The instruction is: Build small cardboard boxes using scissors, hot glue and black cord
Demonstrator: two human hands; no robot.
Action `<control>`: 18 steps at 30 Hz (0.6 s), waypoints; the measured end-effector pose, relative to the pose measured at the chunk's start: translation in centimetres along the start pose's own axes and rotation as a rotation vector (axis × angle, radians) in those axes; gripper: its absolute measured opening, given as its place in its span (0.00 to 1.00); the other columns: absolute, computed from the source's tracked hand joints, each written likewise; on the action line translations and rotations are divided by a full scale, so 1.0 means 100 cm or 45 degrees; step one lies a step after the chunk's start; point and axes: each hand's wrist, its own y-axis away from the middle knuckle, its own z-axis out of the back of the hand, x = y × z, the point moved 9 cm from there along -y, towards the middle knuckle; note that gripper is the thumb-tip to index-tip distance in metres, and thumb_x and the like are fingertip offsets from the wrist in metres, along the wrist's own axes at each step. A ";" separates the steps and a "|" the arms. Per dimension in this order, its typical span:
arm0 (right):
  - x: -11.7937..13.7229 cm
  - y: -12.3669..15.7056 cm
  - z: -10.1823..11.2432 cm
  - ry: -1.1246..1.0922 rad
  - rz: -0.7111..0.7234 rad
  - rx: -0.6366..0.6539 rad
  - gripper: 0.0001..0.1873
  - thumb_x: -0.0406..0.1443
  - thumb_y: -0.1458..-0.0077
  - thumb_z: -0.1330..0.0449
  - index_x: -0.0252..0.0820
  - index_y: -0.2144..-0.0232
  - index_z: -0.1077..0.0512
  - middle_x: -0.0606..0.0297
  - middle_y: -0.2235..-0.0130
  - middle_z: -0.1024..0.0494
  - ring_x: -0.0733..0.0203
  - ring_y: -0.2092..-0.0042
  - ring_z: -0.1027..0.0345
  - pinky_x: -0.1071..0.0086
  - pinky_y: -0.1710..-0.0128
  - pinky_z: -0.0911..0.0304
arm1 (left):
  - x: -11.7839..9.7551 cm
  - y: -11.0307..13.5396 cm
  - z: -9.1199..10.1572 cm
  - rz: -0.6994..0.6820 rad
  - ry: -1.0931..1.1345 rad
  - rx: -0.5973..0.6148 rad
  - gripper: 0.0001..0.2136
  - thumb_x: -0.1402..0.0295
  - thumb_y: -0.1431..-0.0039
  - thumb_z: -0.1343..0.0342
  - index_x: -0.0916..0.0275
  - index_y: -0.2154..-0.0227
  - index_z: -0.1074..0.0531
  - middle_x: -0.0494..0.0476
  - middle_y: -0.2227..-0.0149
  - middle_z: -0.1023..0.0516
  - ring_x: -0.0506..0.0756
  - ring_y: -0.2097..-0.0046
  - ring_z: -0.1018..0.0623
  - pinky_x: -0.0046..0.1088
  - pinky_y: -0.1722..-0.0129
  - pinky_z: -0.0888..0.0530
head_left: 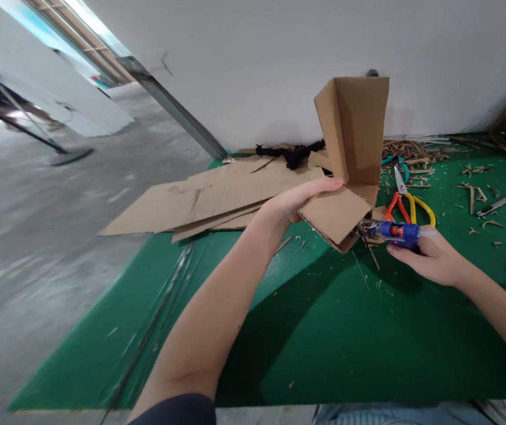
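Observation:
My left hand (295,200) grips a folded brown cardboard piece (351,153) by its lower flap, with two taller panels standing upright above it. My right hand (430,257) is wrapped round a blue hot glue gun (397,232). The gun's crusted nozzle points left and touches the lower right edge of the cardboard piece. Both hands hover just above the green mat (306,330).
Flat cardboard sheets (209,198) lie at the mat's back left, with a black cord (291,154) behind them. Orange and yellow scissors (406,198), a utility knife (496,205) and several cardboard scraps (474,195) lie to the right. A white wall stands behind. Grey floor lies left.

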 end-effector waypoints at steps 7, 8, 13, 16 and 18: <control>0.001 0.000 0.002 0.008 0.031 -0.046 0.10 0.40 0.39 0.43 0.41 0.68 0.28 0.68 0.77 0.32 0.65 0.76 0.40 0.71 0.77 0.46 | 0.005 -0.001 0.000 0.045 0.023 -0.013 0.23 0.49 0.59 0.32 0.62 0.65 0.20 0.60 0.61 0.16 0.62 0.60 0.19 0.40 0.60 0.23; 0.001 0.000 0.002 0.007 0.031 -0.048 0.10 0.40 0.38 0.43 0.41 0.67 0.27 0.67 0.77 0.31 0.65 0.76 0.40 0.71 0.77 0.45 | 0.005 -0.002 0.001 0.047 0.020 -0.022 0.23 0.49 0.59 0.33 0.62 0.64 0.20 0.60 0.61 0.16 0.62 0.61 0.19 0.40 0.60 0.23; -0.002 0.000 0.001 0.002 0.046 -0.042 0.11 0.41 0.38 0.43 0.42 0.62 0.24 0.65 0.74 0.27 0.63 0.75 0.38 0.70 0.77 0.43 | 0.007 -0.003 0.003 0.052 0.000 -0.040 0.24 0.48 0.57 0.34 0.62 0.63 0.20 0.61 0.61 0.17 0.64 0.59 0.19 0.42 0.60 0.23; -0.001 0.000 0.002 -0.002 0.070 -0.059 0.10 0.41 0.38 0.43 0.42 0.64 0.25 0.65 0.75 0.27 0.63 0.75 0.38 0.69 0.76 0.42 | 0.008 -0.006 0.004 0.037 -0.002 -0.015 0.24 0.48 0.58 0.34 0.62 0.63 0.20 0.61 0.61 0.17 0.65 0.58 0.19 0.42 0.61 0.23; -0.001 0.000 0.002 0.002 0.082 -0.071 0.10 0.40 0.38 0.43 0.42 0.66 0.25 0.66 0.75 0.28 0.63 0.75 0.38 0.69 0.76 0.42 | 0.008 -0.007 0.004 0.029 -0.002 0.006 0.24 0.47 0.58 0.35 0.62 0.64 0.20 0.62 0.61 0.17 0.65 0.59 0.19 0.42 0.61 0.23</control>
